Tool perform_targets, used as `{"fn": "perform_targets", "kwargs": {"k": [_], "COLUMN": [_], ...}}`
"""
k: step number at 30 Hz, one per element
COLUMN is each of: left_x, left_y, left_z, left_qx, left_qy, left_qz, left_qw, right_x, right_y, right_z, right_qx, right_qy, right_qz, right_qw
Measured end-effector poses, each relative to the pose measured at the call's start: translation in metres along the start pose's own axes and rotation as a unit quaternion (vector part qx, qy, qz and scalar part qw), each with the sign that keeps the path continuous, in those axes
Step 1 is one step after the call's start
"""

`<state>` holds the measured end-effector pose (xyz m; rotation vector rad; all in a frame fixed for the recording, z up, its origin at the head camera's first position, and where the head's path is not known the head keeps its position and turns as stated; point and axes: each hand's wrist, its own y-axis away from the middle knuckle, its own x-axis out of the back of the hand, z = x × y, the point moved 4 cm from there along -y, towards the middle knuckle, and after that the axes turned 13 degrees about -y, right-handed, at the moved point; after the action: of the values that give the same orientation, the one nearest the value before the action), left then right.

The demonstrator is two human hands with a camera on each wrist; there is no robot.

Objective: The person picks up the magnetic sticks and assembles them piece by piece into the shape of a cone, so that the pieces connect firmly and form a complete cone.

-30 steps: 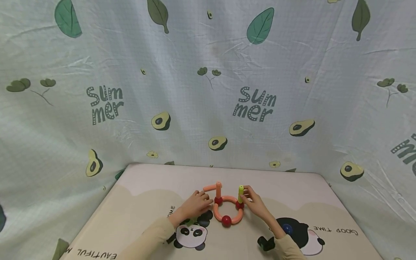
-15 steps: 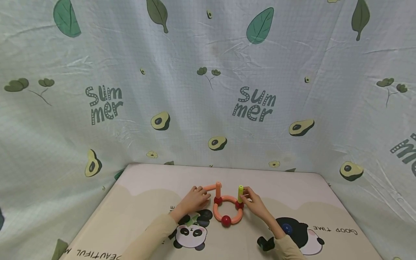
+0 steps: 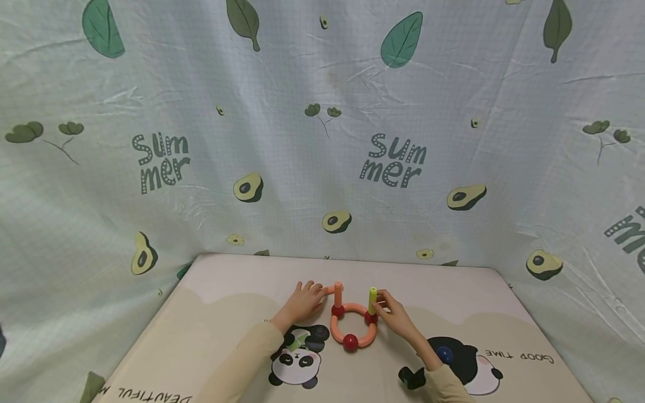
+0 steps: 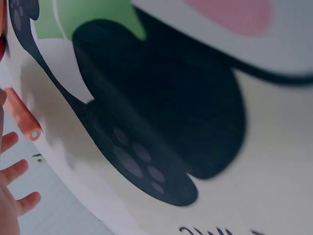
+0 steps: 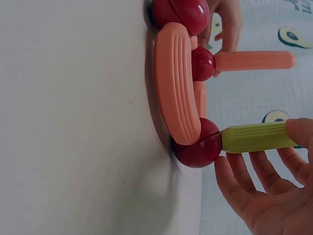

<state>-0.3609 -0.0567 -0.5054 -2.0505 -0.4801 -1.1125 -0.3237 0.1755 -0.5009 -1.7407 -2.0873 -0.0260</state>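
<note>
On the mat lies a ring of curved orange pieces [image 3: 335, 329] joined by red balls [image 3: 350, 342]. From the back-left ball an orange rod [image 3: 339, 295] stands upright, and a yellow-green rod [image 3: 373, 301] stands on the right ball. My right hand [image 3: 395, 319] holds the yellow-green rod [image 5: 257, 137] between thumb and fingers. Beside another orange piece [image 4: 22, 115], behind the upright orange rod, is my left hand [image 3: 302, 303], its fingers spread and fairly straight; in the head view they overlap that piece's left end. Whether they touch it, I cannot tell.
The pale mat [image 3: 211, 313] bears printed pandas [image 3: 296, 366] and lettering. Behind it hangs a pale curtain [image 3: 282, 140] printed with leaves and avocados, close to the mat's back edge.
My left hand has moved forward and away from me, from beside the ring to the orange piece at the back left. My right hand stays on the yellow-green rod.
</note>
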Motion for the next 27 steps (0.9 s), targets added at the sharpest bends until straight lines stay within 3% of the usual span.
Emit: {"fn": "perform_targets", "kwargs": {"k": [5, 7, 13, 20, 21, 27], "left_x": [-0.005, -0.001, 0.0, -0.006, -0.019, -0.021], "left_y": [-0.003, -0.005, -0.01, -0.011, -0.01, -0.006], "left_z": [0.001, 0.003, 0.007, 0.006, 0.004, 0.0], "left_qx": [0.024, 0.04, 0.053, 0.058, 0.056, 0.071], "left_qy": [0.015, 0.029, -0.003, -0.016, -0.024, -0.033], "left_qz": [-0.018, -0.032, -0.059, -0.072, -0.054, -0.089], "left_qw": [0.9994, 0.9983, 0.9969, 0.9956, 0.9967, 0.9929], "right_x": [0.001, 0.001, 0.0, -0.002, -0.002, -0.001], "right_y": [-0.001, -0.001, 0.0, 0.008, 0.009, 0.01], "right_z": [0.001, 0.002, -0.002, -0.035, -0.036, -0.038], "right_qx": [-0.01, -0.012, -0.011, 0.005, 0.002, -0.002], "right_qy": [0.0, 0.0, 0.006, 0.013, 0.011, 0.004], "right_qz": [0.003, 0.004, 0.002, -0.009, -0.009, -0.009], "right_qw": [0.9999, 0.9999, 0.9999, 0.9999, 0.9999, 1.0]}}
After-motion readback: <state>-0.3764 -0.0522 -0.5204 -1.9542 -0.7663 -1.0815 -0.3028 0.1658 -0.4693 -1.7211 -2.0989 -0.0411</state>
